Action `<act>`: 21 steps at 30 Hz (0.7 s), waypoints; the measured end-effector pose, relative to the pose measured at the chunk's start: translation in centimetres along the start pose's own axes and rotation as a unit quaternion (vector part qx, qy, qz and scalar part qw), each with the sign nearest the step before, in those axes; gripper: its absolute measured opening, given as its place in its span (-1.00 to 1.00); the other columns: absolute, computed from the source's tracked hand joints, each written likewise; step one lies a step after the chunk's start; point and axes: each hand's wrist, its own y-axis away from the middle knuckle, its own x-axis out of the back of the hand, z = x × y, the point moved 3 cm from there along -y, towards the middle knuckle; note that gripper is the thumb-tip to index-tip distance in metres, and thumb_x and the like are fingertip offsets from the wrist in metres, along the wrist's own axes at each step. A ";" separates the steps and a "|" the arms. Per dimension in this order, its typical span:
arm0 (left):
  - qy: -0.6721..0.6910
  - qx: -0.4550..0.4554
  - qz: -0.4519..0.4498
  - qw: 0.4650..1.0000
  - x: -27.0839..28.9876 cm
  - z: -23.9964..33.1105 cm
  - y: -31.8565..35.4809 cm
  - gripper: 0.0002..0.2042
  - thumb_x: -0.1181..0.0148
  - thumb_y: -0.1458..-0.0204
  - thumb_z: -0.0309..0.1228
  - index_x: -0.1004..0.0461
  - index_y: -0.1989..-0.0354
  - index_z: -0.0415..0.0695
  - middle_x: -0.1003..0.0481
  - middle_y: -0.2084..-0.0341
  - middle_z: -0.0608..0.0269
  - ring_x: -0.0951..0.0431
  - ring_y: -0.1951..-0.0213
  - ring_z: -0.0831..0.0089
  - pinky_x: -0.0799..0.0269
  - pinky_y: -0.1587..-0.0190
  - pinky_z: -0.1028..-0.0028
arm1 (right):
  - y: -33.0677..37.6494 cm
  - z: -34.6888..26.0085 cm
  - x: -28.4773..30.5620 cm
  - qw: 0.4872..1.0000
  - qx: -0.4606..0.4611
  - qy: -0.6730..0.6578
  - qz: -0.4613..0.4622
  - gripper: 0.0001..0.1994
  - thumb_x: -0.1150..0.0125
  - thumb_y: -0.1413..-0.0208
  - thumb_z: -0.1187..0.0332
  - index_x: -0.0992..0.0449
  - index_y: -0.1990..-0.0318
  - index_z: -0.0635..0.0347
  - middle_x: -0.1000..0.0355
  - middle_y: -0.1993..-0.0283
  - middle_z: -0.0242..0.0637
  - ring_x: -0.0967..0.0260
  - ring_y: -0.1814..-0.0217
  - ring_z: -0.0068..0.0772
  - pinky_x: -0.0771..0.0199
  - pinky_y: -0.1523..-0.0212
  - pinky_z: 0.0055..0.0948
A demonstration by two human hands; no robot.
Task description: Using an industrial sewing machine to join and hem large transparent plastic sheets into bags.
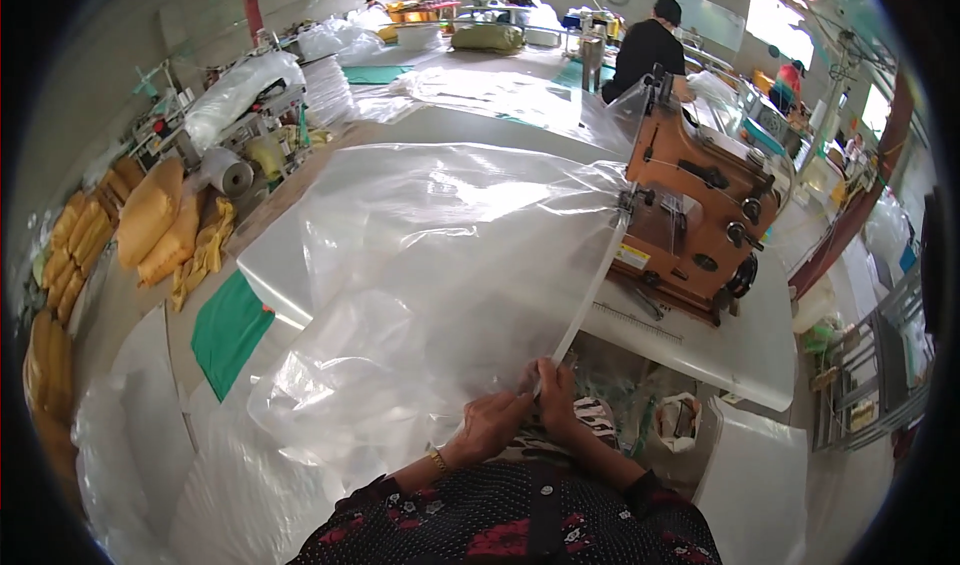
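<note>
Your left hand (492,420) and your right hand (556,397) meet just in front of your chest, both pinched on the near edge of a large sheet of clear, crinkled plastic film (430,265). The fingers of each hand are closed on that folded edge, the two hands touching each other. From your grip the folded edge runs as a taut, narrow strip (592,290) up and to the right, to the head of an orange-brown industrial sewing machine (700,205) that stands on a white worktable (740,350). The rest of the film billows over the table to your left and hangs down over its near edge toward your lap.

To the right of your hands, below the table edge, sits a small white bag with an open mouth (680,420). On your left a green mat (230,330) lies on the floor beside the table, with a heap of yellow sacks (160,225) and a roll of white material (228,173) further out. More clear film (480,90) covers the tables beyond the machine. A person in a black top (648,50) stands at the far side with their back to you, well apart from your hands.
</note>
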 end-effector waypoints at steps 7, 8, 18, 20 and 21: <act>0.011 -0.014 -0.036 0.999 0.5 0.5 -0.5 -0.62 -0.15 0.08 -0.54 -0.46 0.00 -0.15 -0.47 0.43 0.17 -0.56 0.42 0.17 -0.47 0.42 0.27 | 0.0 0.1 -0.4 0.995 -0.027 -0.088 -0.034 -0.60 0.14 -0.33 0.19 -0.43 0.48 0.26 -0.39 0.56 -0.34 -0.33 0.51 -0.51 -0.34 0.43 -0.47; 0.007 -0.014 -0.044 0.999 0.5 0.5 -0.5 -0.62 -0.16 0.08 -0.54 -0.46 0.00 -0.14 -0.48 0.41 0.17 -0.57 0.40 0.17 -0.48 0.41 0.27 | 0.0 0.1 -0.4 0.995 -0.010 -0.085 -0.054 -0.60 0.13 -0.33 0.20 -0.43 0.48 0.25 -0.39 0.56 -0.34 -0.33 0.51 -0.51 -0.34 0.43 -0.47; -0.017 -0.029 -0.060 0.998 -0.4 0.4 -1.0 -0.68 -0.17 0.09 -0.49 -0.48 0.09 -0.11 -0.49 0.45 0.23 -0.57 0.40 0.22 -0.47 0.41 0.27 | 1.2 1.1 1.5 0.996 0.089 0.013 -0.006 -0.71 0.04 -0.34 0.23 -0.49 0.18 0.29 -0.47 0.36 -0.32 -0.37 0.41 -0.54 -0.40 0.32 -0.49; -0.037 -0.018 -0.063 0.997 -0.2 0.6 -1.2 -0.75 -0.17 0.07 -0.47 -0.51 0.16 -0.07 -0.47 0.50 0.26 -0.55 0.45 0.24 -0.45 0.45 0.27 | 2.2 1.5 2.9 0.998 0.036 -0.019 -0.045 -0.72 0.02 -0.34 0.26 -0.47 0.05 0.32 -0.50 0.24 -0.27 -0.42 0.35 -0.52 -0.44 0.27 -0.49; -0.030 -0.027 -0.073 0.997 -0.3 0.5 -1.2 -0.75 -0.17 0.07 -0.47 -0.51 0.16 -0.07 -0.47 0.50 0.26 -0.55 0.45 0.24 -0.45 0.45 0.27 | 2.7 2.5 4.1 0.999 0.034 -0.021 -0.029 -0.72 0.02 -0.34 0.26 -0.47 0.05 0.32 -0.50 0.24 -0.27 -0.42 0.35 -0.52 -0.44 0.27 -0.49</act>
